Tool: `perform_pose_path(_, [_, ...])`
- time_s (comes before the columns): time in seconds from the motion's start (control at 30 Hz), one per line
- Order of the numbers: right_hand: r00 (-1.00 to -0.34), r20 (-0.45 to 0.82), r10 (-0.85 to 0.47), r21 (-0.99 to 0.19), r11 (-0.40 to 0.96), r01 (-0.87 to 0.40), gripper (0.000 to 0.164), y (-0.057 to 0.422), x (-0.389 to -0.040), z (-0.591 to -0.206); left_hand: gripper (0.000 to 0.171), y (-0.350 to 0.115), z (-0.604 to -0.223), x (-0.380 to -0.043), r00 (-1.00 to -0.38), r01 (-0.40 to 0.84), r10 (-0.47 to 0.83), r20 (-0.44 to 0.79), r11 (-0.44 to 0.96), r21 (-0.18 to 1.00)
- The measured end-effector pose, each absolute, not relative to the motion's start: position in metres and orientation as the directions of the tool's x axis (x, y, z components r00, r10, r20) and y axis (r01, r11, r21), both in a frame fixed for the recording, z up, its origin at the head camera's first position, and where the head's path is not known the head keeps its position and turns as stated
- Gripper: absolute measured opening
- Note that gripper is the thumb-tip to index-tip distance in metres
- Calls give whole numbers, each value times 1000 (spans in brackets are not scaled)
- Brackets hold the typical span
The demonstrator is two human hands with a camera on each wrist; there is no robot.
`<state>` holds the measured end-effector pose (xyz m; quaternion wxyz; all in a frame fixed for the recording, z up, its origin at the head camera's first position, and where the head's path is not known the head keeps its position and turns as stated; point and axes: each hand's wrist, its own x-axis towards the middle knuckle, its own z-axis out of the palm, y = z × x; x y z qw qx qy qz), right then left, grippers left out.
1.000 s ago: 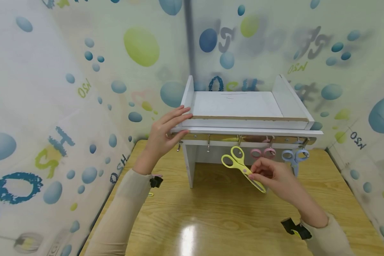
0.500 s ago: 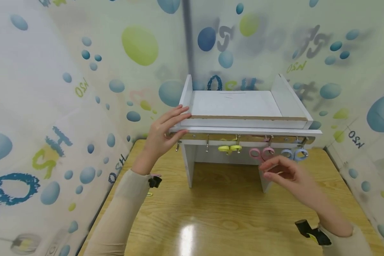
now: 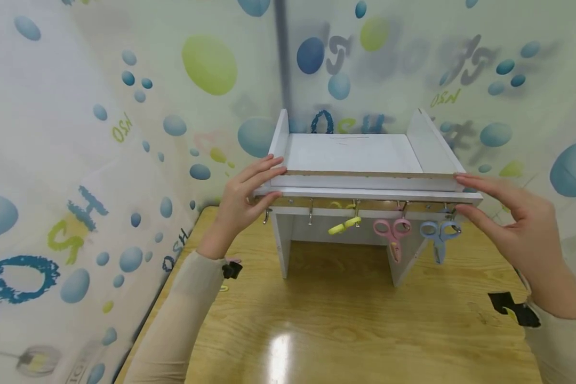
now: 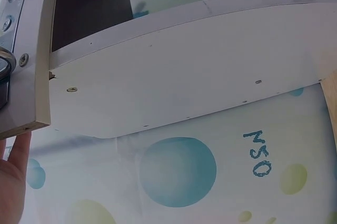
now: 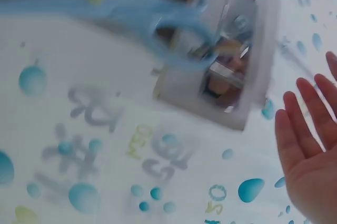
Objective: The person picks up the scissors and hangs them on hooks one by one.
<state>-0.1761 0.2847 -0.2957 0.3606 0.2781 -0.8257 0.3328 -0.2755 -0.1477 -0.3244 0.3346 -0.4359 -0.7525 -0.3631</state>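
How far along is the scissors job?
Apparently done: yellow ring-handled scissors, pink scissors and blue scissors hang from silver metal hooks. In hand: the left hand grips the white wooden shelf; the right hand is at its other end. Possibly left: two leftmost hooks show nothing hung; small pink item and yellow item lie on the brown wooden table.

Shelf unit [image 3: 341,183] stands twd back edge of table [image 3: 341,325]. On its frt-edge rail [image 3: 297,202], L to R: 1st scissors [image 3: 337,230] nr ctr, 2nd scissors [image 3: 394,244], 3rd scissors [image 3: 439,247] nr R end. L hand [image 3: 240,197] at frt L corner, R hand [image 3: 528,224] at frt R.
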Motion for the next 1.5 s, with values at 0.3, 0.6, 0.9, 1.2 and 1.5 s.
perform_pose_path(0.3, [-537, 736, -412, -86, 731, -677, 59, 303, -205, -303, 48, -145, -325, -276, -407, 896, 417, 813, 357, 266])
perform_pose_path(0.6, [-521, 790, -323, -140, 733, -666, 61, 295, -209, -310, 45, -153, -323, -266, -475, 866, 388, 790, 366, 341])
perform_pose_path(0.9, [-519, 796, -313, -143, 735, -663, 61, 295, -211, -312, 39, -197, -367, -237, -664, 747, 141, 734, 91, 659])
perform_pose_path(1.2, [-535, 794, -290, -179, 729, -661, 63, 294, -210, -311, 46, -265, -441, -190, -959, 274, -136, 250, -204, 940])
perform_pose_path(1.5, [-546, 787, -286, -193, 727, -659, 64, 293, -209, -310, 32, -308, -507, -143, -934, -124, -191, -302, -620, 775])
